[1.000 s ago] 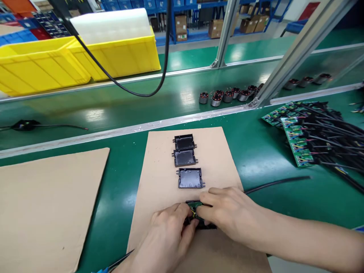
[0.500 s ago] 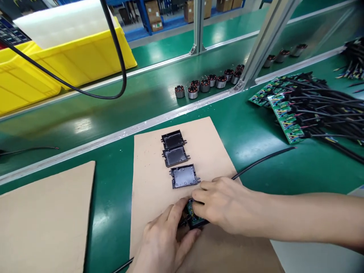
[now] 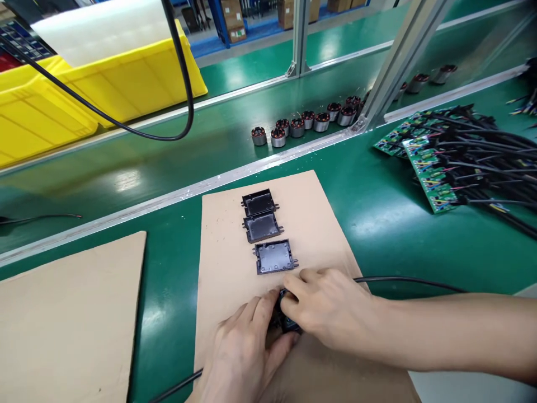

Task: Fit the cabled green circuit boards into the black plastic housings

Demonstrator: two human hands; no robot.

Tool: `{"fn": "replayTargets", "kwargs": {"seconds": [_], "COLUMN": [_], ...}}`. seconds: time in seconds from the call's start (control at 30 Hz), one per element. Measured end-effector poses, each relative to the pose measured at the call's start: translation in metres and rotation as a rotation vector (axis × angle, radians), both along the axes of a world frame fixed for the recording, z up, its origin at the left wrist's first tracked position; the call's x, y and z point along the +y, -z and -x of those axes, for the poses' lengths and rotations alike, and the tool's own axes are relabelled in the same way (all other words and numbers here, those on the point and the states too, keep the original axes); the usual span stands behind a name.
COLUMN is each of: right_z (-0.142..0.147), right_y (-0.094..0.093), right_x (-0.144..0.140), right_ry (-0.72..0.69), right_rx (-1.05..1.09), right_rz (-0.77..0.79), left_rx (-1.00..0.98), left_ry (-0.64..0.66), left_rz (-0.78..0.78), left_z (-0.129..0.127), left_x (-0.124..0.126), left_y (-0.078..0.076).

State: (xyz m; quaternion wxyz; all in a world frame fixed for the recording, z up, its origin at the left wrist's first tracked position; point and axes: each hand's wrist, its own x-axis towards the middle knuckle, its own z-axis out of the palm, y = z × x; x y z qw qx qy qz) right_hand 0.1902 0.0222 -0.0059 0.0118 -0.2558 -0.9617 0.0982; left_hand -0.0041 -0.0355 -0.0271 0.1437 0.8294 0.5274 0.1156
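A small black housing (image 3: 285, 320) was pinched between the left hand (image 3: 243, 352) and right hand (image 3: 331, 310), both closed on it and steadying it low on the cardboard sheet (image 3: 319, 224), just below three empty shells (image 3: 274, 257).

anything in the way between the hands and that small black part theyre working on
Nothing visible: the left hand and right hand already pinch the small black part between their fingertips on the cardboard sheet.

— How were the hands placed?
— The left hand (image 3: 243, 352) lay palm down, fingers curled toward the right hand (image 3: 327, 308).
— And the right?
— Its forearm stretched out rightward, its fingertips meeting the left's.
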Motion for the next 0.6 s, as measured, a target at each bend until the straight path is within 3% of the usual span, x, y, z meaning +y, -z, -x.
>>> {"fn": "replayTargets", "kwargs": {"seconds": [0.23,0.5,0.57,0.6], "right_z": [-0.001,-0.003,-0.004,-0.005], "right_y": [0.002,0.004,0.004,0.004], "right_x": [0.006,0.01,0.011,0.012], "right_ry": [-0.011,-0.022,-0.023,-0.022], "right_rx": [-0.016,0.024,0.037,0.043], "right_rz": [-0.012,0.064,0.069,0.07], "left_rx": [-0.062,-0.293,-0.261,-0.215], "left_ry": [-0.042,-0.132,-0.131,-0.122], "left_rz": [0.136,0.702,0.643,0.53], "left_z": [0.0,0.012,0.007,0.005], "left_x": [0.0,0.015,0.013,0.011], "left_y": [-0.008,-0.035,-0.033,-0.031]}}
